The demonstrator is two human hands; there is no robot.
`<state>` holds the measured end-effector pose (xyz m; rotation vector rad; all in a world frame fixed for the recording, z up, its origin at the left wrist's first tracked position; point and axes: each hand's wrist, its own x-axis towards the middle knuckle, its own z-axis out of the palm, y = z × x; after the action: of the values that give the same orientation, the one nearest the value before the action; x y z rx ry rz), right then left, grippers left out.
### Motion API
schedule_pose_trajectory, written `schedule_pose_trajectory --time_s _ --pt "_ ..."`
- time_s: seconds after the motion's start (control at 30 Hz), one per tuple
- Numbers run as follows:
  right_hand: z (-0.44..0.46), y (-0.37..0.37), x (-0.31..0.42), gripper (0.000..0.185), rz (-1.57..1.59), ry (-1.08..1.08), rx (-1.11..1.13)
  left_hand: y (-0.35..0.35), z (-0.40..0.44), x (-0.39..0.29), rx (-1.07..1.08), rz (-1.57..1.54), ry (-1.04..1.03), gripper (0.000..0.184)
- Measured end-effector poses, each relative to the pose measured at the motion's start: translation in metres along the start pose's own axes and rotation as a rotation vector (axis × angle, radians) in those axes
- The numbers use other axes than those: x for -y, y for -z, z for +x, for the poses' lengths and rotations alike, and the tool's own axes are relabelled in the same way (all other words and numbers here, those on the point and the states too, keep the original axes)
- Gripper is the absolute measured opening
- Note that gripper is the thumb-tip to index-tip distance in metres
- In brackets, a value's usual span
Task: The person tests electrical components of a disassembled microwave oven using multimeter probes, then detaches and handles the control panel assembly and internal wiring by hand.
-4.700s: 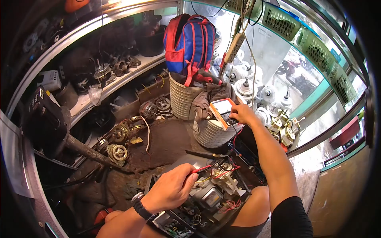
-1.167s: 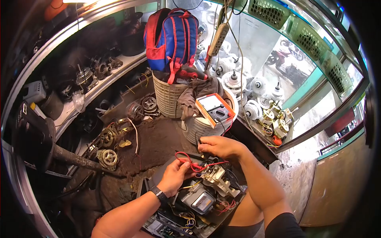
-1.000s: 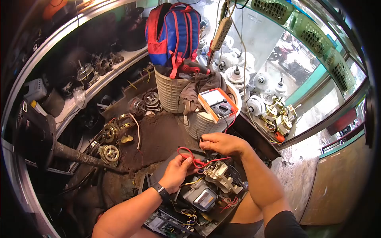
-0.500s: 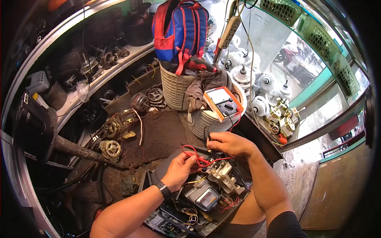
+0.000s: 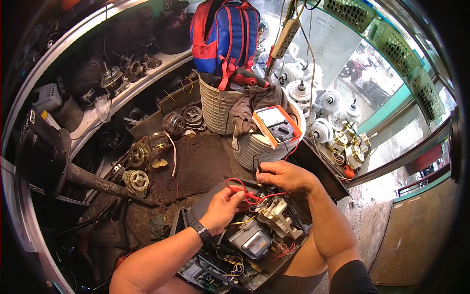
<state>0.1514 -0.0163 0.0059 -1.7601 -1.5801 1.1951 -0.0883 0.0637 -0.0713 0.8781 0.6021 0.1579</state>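
The left hand point(image 5: 223, 208) is pinching a red lead point(image 5: 252, 199) between thumb and fingertips, its loop curling above the opened device point(image 5: 250, 239) that is lying across the person's lap. In the earliest frame that hand was pointing a red probe over the same parts; now the lead is bunching up around the fingers. The right hand point(image 5: 283, 177), previously reaching up to the meter point(image 5: 277, 128), is now hovering near the device's far edge, its thumb and forefinger closing on a black lead point(image 5: 259, 169). The meter is therefore showing its whole face and dial, and is resting tilted on the pale ribbed bin point(image 5: 257, 153), beside a brown cloth point(image 5: 255, 104). Against the frame half a second ago, both hands are holding nearly the same pose.
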Motion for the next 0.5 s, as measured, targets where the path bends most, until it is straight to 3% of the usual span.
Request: schedule_pose_trajectory --time_s 0.23,0.5 --pt "0.0007 0.0028 0.0007 0.035 0.005 -0.021 0.048 -0.0032 -0.0036 -0.0047 -0.013 -0.004 -0.006 0.021" --pt "0.0007 0.0036 0.0025 0.042 0.011 -0.009 0.054 -0.0002 -0.0005 -0.0015 -0.010 0.023 0.007 0.022"
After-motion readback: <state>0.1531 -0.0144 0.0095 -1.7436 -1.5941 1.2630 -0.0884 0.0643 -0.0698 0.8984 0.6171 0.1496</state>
